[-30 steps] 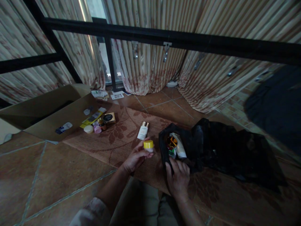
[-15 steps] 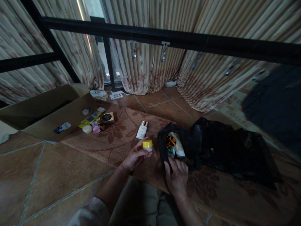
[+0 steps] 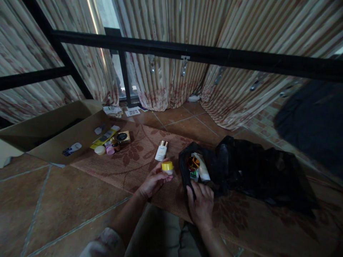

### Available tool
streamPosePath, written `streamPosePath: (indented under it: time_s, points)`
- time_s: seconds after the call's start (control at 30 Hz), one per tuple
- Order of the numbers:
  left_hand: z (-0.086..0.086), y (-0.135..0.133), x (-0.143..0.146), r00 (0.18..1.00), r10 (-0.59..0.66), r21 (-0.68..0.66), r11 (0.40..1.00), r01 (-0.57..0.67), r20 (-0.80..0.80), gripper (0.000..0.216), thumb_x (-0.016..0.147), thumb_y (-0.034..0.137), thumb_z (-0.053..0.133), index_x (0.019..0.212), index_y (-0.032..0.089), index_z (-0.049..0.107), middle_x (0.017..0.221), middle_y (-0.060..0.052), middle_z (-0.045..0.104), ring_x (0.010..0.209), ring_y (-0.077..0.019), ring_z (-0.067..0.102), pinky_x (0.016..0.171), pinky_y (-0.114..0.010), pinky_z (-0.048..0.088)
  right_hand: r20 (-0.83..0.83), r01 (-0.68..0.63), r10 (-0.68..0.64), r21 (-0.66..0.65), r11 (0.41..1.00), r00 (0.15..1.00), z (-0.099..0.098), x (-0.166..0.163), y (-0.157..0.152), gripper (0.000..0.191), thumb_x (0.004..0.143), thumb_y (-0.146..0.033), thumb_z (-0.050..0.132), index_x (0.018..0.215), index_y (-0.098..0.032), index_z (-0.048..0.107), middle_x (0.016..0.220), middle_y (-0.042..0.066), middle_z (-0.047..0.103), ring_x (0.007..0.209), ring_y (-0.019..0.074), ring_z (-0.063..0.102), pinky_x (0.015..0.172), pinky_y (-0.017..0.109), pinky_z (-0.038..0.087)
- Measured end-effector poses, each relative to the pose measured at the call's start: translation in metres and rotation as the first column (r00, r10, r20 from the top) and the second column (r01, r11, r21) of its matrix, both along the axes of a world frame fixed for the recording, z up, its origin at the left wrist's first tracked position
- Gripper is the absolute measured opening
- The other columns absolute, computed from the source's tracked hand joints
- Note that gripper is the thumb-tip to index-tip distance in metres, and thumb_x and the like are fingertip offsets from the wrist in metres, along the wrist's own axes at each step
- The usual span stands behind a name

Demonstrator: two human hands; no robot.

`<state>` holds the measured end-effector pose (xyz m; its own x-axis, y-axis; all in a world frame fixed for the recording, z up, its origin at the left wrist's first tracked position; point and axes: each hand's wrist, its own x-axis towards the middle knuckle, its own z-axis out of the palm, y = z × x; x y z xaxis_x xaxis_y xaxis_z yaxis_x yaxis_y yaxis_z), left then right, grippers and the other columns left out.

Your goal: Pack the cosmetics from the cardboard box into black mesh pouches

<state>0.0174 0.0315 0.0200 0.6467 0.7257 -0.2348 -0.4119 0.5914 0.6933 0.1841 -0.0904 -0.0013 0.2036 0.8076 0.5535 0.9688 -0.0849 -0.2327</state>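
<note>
Between the thumb and fingers of my left hand (image 3: 153, 181) is a small jar (image 3: 167, 167) with a yellow lid and a pale body, held above the rug. Just beyond it a white bottle (image 3: 161, 151) with a gold cap lies on the rug. My right hand (image 3: 201, 203) grips the near rim of a black plastic bag (image 3: 249, 171), whose mouth stands open. Inside that mouth show a shiny amber-coloured round item (image 3: 193, 163), a white tube (image 3: 202, 167) and a small green-and-white item (image 3: 194, 174). The bag hides whatever lies deeper.
An open cardboard box (image 3: 69, 137) stands at the left. Beside it on the patterned rug (image 3: 136, 150) sit several cosmetics: a cream-lidded jar (image 3: 100, 150), a pink item (image 3: 110, 149), a gold-edged black box (image 3: 123, 137) and a yellow packet (image 3: 105, 136). Papers (image 3: 132, 112) lie near the curtains (image 3: 171, 78).
The view has tilted slightly, so everything sits a little lower in the picture. Both hands keep their holds on the jar and the bag, nearly still.
</note>
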Motion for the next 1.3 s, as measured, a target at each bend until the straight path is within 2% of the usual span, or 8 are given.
streamPosePath:
  time_s: [0.57, 0.83, 1.3]
  points:
    - [-0.0008, 0.0001, 0.0008, 1.000, 0.026, -0.017, 1.000, -0.026, -0.014, 0.068, 0.074, 0.015, 0.065, 0.135, 0.025, 0.038, 0.109, -0.008, 0.064, 0.077, -0.0115, 0.064, 0.075, -0.025, 0.050, -0.036, 0.008, -0.009, -0.016, 1.000, 0.999, 0.0031, -0.0022, 0.0000, 0.027, 0.091, -0.034, 0.044, 0.107, -0.019, 0.060, 0.086, 0.006, 0.061, 0.084, 0.0184, 0.050, 0.076, 0.033, 0.035]
    - [0.0005, -0.0001, 0.0017, 0.999, 0.023, -0.001, 1.000, -0.023, -0.040, 0.069, 0.072, 0.015, 0.069, 0.134, 0.026, 0.039, 0.104, -0.006, 0.065, 0.076, -0.0103, 0.065, 0.076, -0.025, 0.051, -0.044, 0.012, -0.012, -0.010, 1.000, 0.999, 0.0046, -0.0023, 0.0004, 0.028, 0.091, -0.034, 0.042, 0.106, -0.019, 0.060, 0.085, 0.005, 0.060, 0.083, 0.0182, 0.049, 0.074, 0.033, 0.034]
    - [-0.0009, -0.0002, 0.0013, 0.999, 0.016, 0.011, 1.000, -0.016, -0.046, 0.075, 0.069, 0.012, 0.071, 0.135, 0.027, 0.038, 0.108, -0.006, 0.063, 0.078, -0.0103, 0.064, 0.075, -0.023, 0.050, -0.051, 0.007, -0.008, -0.025, 1.000, 0.999, 0.0040, -0.0017, -0.0005, 0.028, 0.091, -0.033, 0.043, 0.109, -0.018, 0.059, 0.085, 0.005, 0.061, 0.083, 0.0181, 0.048, 0.077, 0.032, 0.033]
